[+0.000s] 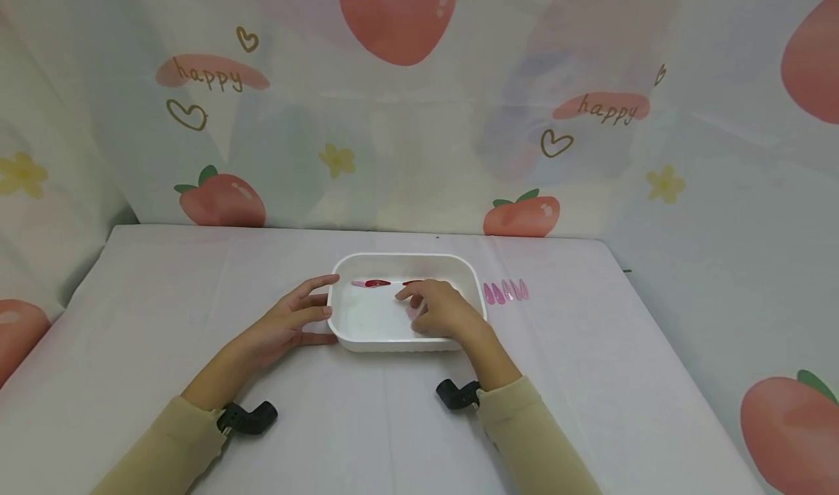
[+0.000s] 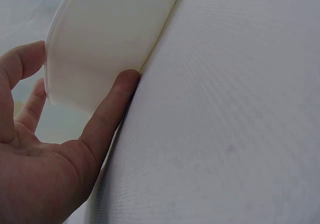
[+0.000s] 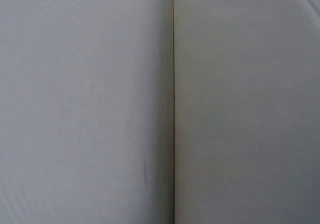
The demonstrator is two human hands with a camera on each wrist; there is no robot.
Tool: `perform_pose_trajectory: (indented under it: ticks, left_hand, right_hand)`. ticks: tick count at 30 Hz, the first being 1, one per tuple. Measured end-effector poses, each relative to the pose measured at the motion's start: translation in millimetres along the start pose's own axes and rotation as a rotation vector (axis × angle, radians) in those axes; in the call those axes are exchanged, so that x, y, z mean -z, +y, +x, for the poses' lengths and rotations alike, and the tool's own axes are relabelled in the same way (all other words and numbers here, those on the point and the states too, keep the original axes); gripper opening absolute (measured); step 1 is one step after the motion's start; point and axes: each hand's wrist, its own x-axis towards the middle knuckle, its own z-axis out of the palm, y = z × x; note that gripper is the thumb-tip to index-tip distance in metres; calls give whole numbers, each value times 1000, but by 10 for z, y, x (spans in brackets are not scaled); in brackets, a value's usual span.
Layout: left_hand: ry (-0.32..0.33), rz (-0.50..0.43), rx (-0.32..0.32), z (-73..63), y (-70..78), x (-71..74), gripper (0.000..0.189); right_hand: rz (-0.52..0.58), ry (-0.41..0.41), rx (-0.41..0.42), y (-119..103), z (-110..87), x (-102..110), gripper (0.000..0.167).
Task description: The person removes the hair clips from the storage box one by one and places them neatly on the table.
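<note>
A white rectangular tray (image 1: 367, 346) stands on the table. Spread fairly straight, the fingers of my left hand (image 1: 282, 327) touch its left side. In the left wrist view, the thumb of that hand (image 2: 55, 169) lies along the tray wall (image 2: 105, 44), low by the tabletop. My right hand (image 1: 446, 311) reaches over the near right part of the tray, thumb and index finger apart. A pale pink piece (image 1: 412, 311) shows between them. Behind lie a red hair clip (image 1: 376, 283) and another red one (image 1: 411, 282), partly hidden. The right wrist view shows only tray wall (image 3: 245, 109) and cloth.
Right of the tray, several pink hair clips (image 1: 499, 292) lie in a row on the white tablecloth (image 1: 367, 422). A printed fabric backdrop (image 1: 419, 153) rises behind the table and at both sides. A black wrist camera (image 1: 249, 418) sits at the left cuff.
</note>
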Motion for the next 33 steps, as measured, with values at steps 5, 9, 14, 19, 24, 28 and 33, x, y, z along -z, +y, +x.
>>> perform_pose_trajectory:
  ticks: [5, 9, 14, 19, 24, 28, 33]
  left_hand:
    - [-6, -5, -7, 1, -9, 8, 65]
    - [-1, -8, -4, -3, -11, 8, 65]
    - [11, -8, 7, -5, -5, -1, 64]
    - [17, -1, 12, -5, 4, -6, 62]
    - [14, -9, 13, -6, 1, -7, 63]
    - [-7, -14, -3, -5, -4, -2, 64]
    - [-9, -18, -6, -8, 3, -6, 64]
  right_hand:
    - [14, -15, 45, 22, 12, 22, 45]
    - [53, 0, 67, 46, 26, 45, 39]
    - [169, 52, 89, 66, 23, 84, 23]
    - [343, 71, 68, 40, 7, 124, 11]
    - [523, 70, 44, 38, 10, 142, 10]
    - [588, 97, 48, 56, 14, 158, 13]
    - [595, 138, 43, 66, 7, 182, 18]
